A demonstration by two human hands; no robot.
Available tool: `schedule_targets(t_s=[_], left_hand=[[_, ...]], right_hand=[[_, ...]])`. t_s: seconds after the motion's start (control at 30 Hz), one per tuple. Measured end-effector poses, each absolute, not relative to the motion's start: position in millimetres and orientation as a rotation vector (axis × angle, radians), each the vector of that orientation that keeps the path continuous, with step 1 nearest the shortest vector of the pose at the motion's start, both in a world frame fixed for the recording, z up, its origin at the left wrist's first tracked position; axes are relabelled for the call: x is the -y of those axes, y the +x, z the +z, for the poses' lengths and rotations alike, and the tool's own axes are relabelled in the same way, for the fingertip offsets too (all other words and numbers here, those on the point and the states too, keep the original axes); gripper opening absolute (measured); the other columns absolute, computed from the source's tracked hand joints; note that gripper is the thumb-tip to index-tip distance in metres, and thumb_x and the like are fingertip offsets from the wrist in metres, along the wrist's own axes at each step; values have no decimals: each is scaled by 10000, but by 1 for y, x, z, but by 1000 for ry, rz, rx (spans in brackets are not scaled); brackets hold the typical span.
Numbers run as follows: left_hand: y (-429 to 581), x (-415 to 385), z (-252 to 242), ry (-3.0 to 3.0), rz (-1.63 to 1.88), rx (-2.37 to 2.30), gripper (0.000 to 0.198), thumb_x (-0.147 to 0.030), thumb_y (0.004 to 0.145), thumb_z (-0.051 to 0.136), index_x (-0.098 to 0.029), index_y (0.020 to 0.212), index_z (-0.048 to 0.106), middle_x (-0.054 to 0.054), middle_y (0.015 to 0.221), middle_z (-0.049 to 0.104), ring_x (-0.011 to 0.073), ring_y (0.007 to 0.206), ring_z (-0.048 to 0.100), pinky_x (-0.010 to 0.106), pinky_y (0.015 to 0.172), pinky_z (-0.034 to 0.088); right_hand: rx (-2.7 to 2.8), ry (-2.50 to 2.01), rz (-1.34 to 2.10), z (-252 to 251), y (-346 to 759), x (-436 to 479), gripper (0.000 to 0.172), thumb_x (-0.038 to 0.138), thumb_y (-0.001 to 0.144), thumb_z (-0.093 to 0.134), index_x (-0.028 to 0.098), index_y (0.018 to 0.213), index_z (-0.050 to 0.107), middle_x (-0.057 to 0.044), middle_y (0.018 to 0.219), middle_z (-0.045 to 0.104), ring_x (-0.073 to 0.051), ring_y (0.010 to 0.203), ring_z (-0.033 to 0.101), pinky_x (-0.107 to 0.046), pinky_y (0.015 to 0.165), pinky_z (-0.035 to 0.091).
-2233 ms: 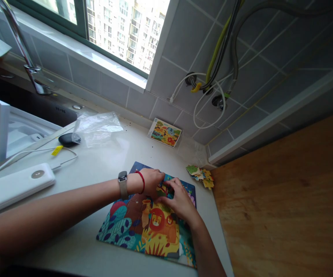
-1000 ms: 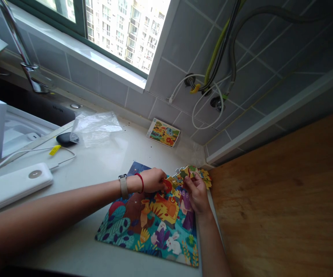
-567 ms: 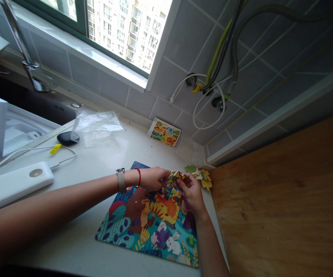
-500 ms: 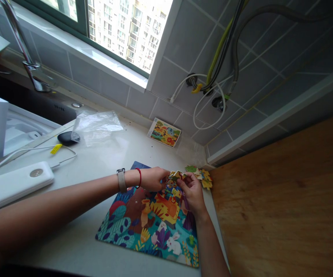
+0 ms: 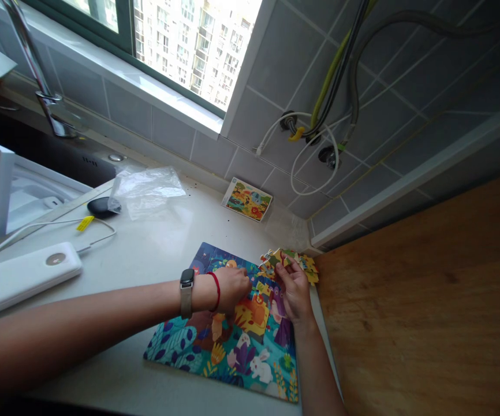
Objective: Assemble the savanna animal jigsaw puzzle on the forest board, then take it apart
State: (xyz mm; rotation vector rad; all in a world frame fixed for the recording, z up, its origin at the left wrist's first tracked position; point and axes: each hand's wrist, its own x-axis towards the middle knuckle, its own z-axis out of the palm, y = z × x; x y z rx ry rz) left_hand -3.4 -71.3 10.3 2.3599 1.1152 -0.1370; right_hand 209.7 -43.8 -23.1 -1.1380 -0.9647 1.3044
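Note:
A colourful jigsaw puzzle (image 5: 256,323) with animals and plants lies flat on the white counter. Over its upper middle is my left hand (image 5: 231,287), fingers curled down towards the picture; whatever they pinch is hidden beneath them. Above the puzzle's upper right corner, my right hand (image 5: 295,289) grips several yellow and green puzzle pieces (image 5: 271,261) between thumb and fingers. Just behind that hand rests a pile of loose pieces (image 5: 309,267), partly covered by it.
A small picture card (image 5: 247,199) lies by the tiled wall. To the left are a clear plastic bag (image 5: 148,188), a black mouse-like object (image 5: 103,207), a white power bank (image 5: 29,274) with a cable, and a sink (image 5: 51,138). A wooden panel (image 5: 427,300) borders the right.
My left hand has moved away from the pieces in my right hand, down and slightly left over the puzzle. My right hand has shifted slightly right, still holding the pieces.

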Motion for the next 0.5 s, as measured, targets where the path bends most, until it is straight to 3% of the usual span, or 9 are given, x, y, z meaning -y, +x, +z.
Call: schedule_targets(t_s=[0.17,0.33,0.5], left_hand=[[-15,56,0,2328,-20,-1269,872,-255,514,1006,-147,1297,636,189,1226,662,360,1034,717,384,840,590],[-31,34,-5,2258,-44,-1318,694,-246,553,972,-173,1193,713,152,1230,645,329,1046,720,360,900,571],[-36,28,-11,2258,25,-1314,713,-259,522,964,-216,1182,696,117,1219,637,312,1024,717,344,855,564]], right_hand=[[908,-1137,1371,-20,212,45,563,373,585,1023,261,1063,747,32,923,799,-134,753,733,-214,653,590],[1004,-1126,1543,-26,212,46,534,373,635,1006,251,1091,758,-4,1032,816,-157,879,760,-256,805,608],[1088,-1154,1599,-29,212,49,506,395,658,988,240,1082,759,-29,1038,816,-192,875,761,-304,822,605]])
